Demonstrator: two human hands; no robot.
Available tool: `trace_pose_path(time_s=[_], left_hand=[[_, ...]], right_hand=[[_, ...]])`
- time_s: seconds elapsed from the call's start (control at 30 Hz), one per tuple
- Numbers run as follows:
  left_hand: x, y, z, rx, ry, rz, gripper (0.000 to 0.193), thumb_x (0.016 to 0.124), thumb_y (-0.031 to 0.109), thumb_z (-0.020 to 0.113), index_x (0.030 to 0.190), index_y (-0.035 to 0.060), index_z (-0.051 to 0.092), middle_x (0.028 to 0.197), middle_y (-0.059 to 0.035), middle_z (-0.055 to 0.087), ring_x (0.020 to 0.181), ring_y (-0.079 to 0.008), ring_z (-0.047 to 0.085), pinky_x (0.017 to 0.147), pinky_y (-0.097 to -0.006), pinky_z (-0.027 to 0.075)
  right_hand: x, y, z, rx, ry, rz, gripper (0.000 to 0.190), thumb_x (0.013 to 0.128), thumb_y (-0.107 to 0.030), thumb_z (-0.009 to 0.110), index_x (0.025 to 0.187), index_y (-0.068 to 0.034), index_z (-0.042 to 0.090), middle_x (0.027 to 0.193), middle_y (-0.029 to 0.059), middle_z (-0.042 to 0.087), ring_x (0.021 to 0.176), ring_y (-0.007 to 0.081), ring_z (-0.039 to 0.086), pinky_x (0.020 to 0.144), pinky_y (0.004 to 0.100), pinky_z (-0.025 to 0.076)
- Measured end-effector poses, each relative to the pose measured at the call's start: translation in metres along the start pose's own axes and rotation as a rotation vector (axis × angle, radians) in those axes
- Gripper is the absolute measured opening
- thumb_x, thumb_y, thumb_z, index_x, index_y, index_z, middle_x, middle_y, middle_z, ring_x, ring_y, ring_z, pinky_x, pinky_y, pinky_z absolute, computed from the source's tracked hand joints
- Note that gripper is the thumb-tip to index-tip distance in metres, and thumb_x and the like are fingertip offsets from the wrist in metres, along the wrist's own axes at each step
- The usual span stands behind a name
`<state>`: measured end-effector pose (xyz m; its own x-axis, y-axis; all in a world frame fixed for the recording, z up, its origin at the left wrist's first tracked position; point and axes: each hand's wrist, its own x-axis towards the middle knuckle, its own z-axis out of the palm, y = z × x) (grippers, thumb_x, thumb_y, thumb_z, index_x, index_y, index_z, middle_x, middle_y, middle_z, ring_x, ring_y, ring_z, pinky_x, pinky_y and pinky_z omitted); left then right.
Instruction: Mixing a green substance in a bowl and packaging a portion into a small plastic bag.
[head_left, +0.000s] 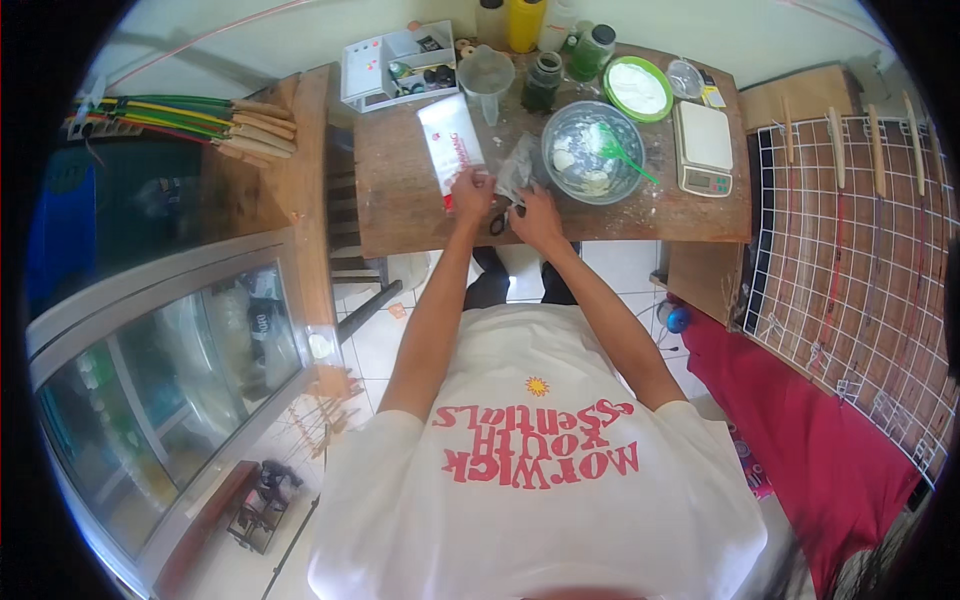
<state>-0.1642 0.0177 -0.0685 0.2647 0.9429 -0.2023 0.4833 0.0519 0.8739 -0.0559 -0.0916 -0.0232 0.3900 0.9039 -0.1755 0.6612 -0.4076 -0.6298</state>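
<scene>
My left hand (472, 193) lies on the lower end of a white and red printed packet (450, 139), its fingers bent; whether they grip it is unclear. Against the lower edge of a crumpled clear plastic bag (517, 169) is my right hand (537, 214), and dark-handled scissors (498, 223) lie between the hands, partly hidden. Right of the bag stands a clear bowl (551, 176) with white dough-like lumps and a green plastic spatula (615, 151).
A green-rimmed bowl of white powder (637, 86), a digital kitchen scale (703, 146), jars (592, 52), a clear plastic jug (486, 75) and a white organizer box (367, 71) stand around the wooden table (397, 202). A wire grid rack (855, 247) is at right.
</scene>
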Motion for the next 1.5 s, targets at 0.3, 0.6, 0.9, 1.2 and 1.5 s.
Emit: trace_pose_path(time_s=[0.3, 0.6, 0.9, 1.2, 1.5], left_hand=[[-0.005, 0.049, -0.050, -0.437, -0.060, -0.059, 0.018, 0.088, 0.016, 0.064, 0.096, 0.0005, 0.068, 0.079, 0.0001, 0.064, 0.070, -0.0068, 0.053, 0.066, -0.0223, 0.044], [0.013, 0.100, -0.130, -0.565, -0.126, 0.123, 0.026, 0.087, 0.014, 0.065, 0.107, -0.0019, 0.061, 0.091, -0.0060, 0.067, 0.083, -0.0092, 0.061, 0.076, -0.0219, 0.047], [0.015, 0.136, -0.175, -0.587, -0.085, 0.239, 0.028, 0.088, 0.013, 0.064, 0.110, -0.0039, 0.061, 0.095, -0.0074, 0.068, 0.090, -0.0085, 0.061, 0.080, -0.0214, 0.047], [0.015, 0.137, -0.183, -0.622, -0.129, 0.242, 0.020, 0.083, 0.009, 0.068, 0.098, -0.0048, 0.065, 0.088, -0.0058, 0.069, 0.080, -0.0078, 0.062, 0.072, -0.0192, 0.048], [0.011, 0.147, -0.172, -0.604, -0.128, 0.220, 0.015, 0.081, 0.009, 0.072, 0.091, -0.0012, 0.066, 0.084, -0.0035, 0.068, 0.074, -0.0060, 0.061, 0.065, -0.0189, 0.046]], right_hand=[[0.019, -0.036, -0.020, 0.358, 0.208, -0.104, 0.046, 0.075, -0.021, 0.068, 0.115, 0.000, 0.059, 0.114, 0.0201, 0.060, 0.106, 0.0372, 0.056, 0.093, 0.0409, 0.044], [0.074, -0.117, -0.077, 1.016, 0.067, 0.104, 0.040, 0.079, -0.021, 0.073, 0.109, 0.004, 0.061, 0.092, 0.0119, 0.067, 0.081, 0.0126, 0.061, 0.068, 0.0256, 0.050], [0.096, -0.142, -0.095, 0.891, -0.068, -0.201, 0.018, 0.082, -0.017, 0.071, 0.083, 0.001, 0.068, 0.076, 0.0029, 0.066, 0.067, 0.0065, 0.058, 0.063, 0.0210, 0.045], [0.091, -0.158, -0.098, 0.942, 0.068, -0.162, 0.017, 0.084, -0.016, 0.067, 0.092, 0.000, 0.069, 0.076, -0.0005, 0.063, 0.065, 0.0040, 0.051, 0.058, 0.0193, 0.039], [0.058, -0.143, -0.083, 0.849, 0.339, -0.092, 0.022, 0.083, -0.017, 0.068, 0.094, 0.002, 0.066, 0.076, 0.0018, 0.061, 0.068, 0.0072, 0.051, 0.062, 0.0238, 0.042]])
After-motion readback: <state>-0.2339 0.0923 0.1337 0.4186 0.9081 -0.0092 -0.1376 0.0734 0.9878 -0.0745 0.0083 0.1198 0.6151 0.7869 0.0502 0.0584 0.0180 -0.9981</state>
